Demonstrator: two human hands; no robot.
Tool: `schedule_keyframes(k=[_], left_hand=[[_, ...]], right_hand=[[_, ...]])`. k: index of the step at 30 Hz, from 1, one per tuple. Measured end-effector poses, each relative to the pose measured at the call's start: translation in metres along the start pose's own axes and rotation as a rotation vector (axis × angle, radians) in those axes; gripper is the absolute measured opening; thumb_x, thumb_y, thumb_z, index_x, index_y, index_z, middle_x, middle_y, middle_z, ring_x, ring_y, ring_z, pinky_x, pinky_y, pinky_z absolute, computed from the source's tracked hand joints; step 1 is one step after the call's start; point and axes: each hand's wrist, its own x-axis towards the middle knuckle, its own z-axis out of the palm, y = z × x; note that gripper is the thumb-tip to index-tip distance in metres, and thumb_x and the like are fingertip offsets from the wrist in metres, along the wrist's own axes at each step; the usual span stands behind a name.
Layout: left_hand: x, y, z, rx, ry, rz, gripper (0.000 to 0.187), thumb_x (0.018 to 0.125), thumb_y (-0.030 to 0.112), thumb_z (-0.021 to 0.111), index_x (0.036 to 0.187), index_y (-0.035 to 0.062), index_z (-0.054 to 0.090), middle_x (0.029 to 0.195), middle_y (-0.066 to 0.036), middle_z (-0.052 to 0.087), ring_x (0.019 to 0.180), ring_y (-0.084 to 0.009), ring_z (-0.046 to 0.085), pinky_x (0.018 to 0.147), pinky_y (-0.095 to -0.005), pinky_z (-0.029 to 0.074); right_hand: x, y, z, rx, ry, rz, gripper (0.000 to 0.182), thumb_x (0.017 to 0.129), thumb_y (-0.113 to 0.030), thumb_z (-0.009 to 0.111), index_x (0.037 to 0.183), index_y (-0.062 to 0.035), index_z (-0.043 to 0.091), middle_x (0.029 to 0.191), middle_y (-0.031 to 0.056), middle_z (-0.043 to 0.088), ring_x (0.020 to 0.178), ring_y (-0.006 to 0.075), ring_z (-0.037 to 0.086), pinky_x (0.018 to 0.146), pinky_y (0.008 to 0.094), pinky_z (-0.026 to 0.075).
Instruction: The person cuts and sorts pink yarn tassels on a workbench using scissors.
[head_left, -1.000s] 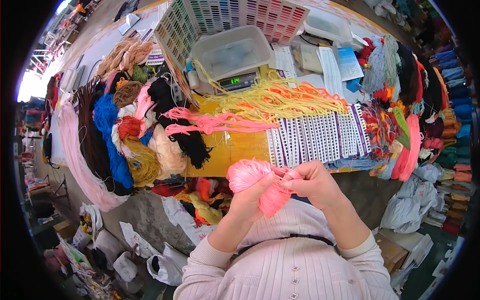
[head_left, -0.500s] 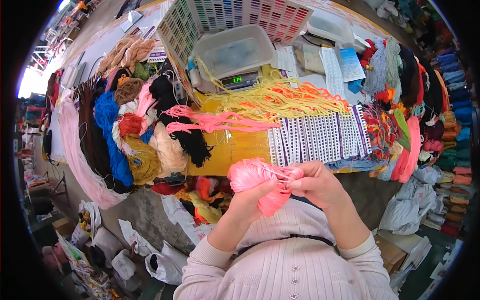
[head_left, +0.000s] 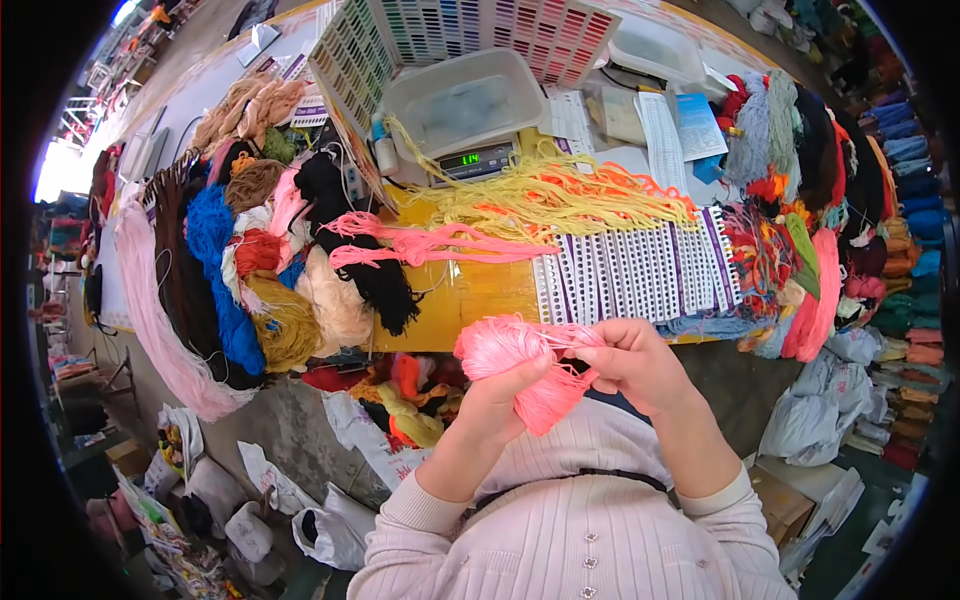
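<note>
- The picture is round and bent at the edges, so the things at the far left and far right are squeezed and hard to make out.
- The left hand's (head_left: 497, 400) fingers are mostly hidden behind the pink yarn (head_left: 520, 365); only its thumb shows clearly on the near side of the bundle.
- The right hand's (head_left: 640, 365) fingertips are partly buried in the strands, so exactly how many threads they pinch cannot be told.
- The digits on the scale (head_left: 478, 161) glow green but are too small to read surely.
- The pink yarn is a bright, fluffy bundle, rounded at its upper left and hanging in a loose tuft below; thin strands stretch from it rightward toward the right hand.
- It sits in the near middle of the scene, held in front of the person's chest, just this side of the near edge of the yellow table (head_left: 470, 300).
- The left hand is closed around the bundle from below, thumb pressed on it.
- The right hand is curled narrow, fingers pinched on the strands at the bundle's right side, touching the yarn.
- On the table beyond lie more pink strands (head_left: 430, 243), yellow and orange yarn (head_left: 560, 195) and a white holed card (head_left: 630, 275).
</note>
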Motion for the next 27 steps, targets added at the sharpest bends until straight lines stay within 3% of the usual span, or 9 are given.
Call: schedule_keyframes(k=[9, 12, 15, 21, 24, 27], left_hand=[[0.000, 0.003, 0.008, -0.001, -0.030, -0.024, 0.027, 0.077, 0.008, 0.054, 0.101, -0.0011, 0.047, 0.096, -0.012, 0.055, 0.089, -0.0196, 0.054, 0.080, -0.0321, 0.043], [-0.001, 0.001, 0.002, -0.011, -0.005, -0.021, 0.029, 0.077, 0.008, 0.054, 0.102, -0.0018, 0.046, 0.098, -0.012, 0.054, 0.091, -0.0200, 0.053, 0.080, -0.0330, 0.042], [0.000, 0.004, 0.000, -0.001, -0.036, -0.015, 0.031, 0.076, 0.008, 0.054, 0.104, -0.0022, 0.045, 0.101, -0.012, 0.052, 0.094, -0.0200, 0.051, 0.081, -0.0338, 0.042], [0.000, 0.009, 0.004, 0.002, -0.153, -0.015, 0.035, 0.075, 0.009, 0.055, 0.106, -0.0029, 0.045, 0.104, -0.012, 0.050, 0.097, -0.0211, 0.049, 0.081, -0.0347, 0.042], [-0.001, 0.009, 0.004, 0.020, -0.115, -0.017, 0.034, 0.076, 0.011, 0.055, 0.106, -0.0033, 0.046, 0.104, -0.013, 0.050, 0.097, -0.0223, 0.049, 0.081, -0.0355, 0.042], [-0.001, 0.011, 0.002, -0.007, -0.178, -0.076, 0.032, 0.077, 0.013, 0.054, 0.104, -0.0032, 0.048, 0.104, -0.013, 0.050, 0.096, -0.0230, 0.050, 0.079, -0.0359, 0.043]], right_hand=[[-0.002, -0.001, 0.000, -0.289, -0.002, -0.009, 0.007, 0.072, -0.005, 0.059, 0.073, 0.0016, 0.059, 0.060, -0.0038, 0.049, 0.049, 0.0012, 0.035, 0.043, 0.0164, 0.028], [-0.002, 0.003, -0.006, -0.120, -0.035, -0.063, 0.006, 0.073, -0.005, 0.059, 0.071, 0.0006, 0.058, 0.064, -0.0033, 0.051, 0.051, 0.0005, 0.038, 0.044, 0.0164, 0.028], [-0.005, -0.004, -0.008, 0.013, -0.060, 0.034, 0.006, 0.073, -0.005, 0.058, 0.069, -0.0003, 0.058, 0.068, -0.0023, 0.053, 0.053, 0.0014, 0.041, 0.044, 0.0175, 0.029], [-0.003, 0.003, -0.005, -0.497, -0.013, -0.020, 0.012, 0.071, -0.007, 0.059, 0.064, 0.0017, 0.054, 0.057, -0.0047, 0.047, 0.053, 0.0014, 0.040, 0.045, 0.0190, 0.032], [0.000, 0.008, -0.008, -0.612, -0.022, -0.002, 0.013, 0.069, -0.007, 0.059, 0.062, 0.0025, 0.053, 0.053, -0.0056, 0.043, 0.052, 0.0005, 0.037, 0.045, 0.0191, 0.031], [-0.002, 0.004, -0.010, -0.502, -0.056, 0.009, 0.011, 0.070, -0.006, 0.059, 0.063, 0.0011, 0.054, 0.054, -0.0043, 0.047, 0.052, 0.0008, 0.038, 0.045, 0.0188, 0.031]])
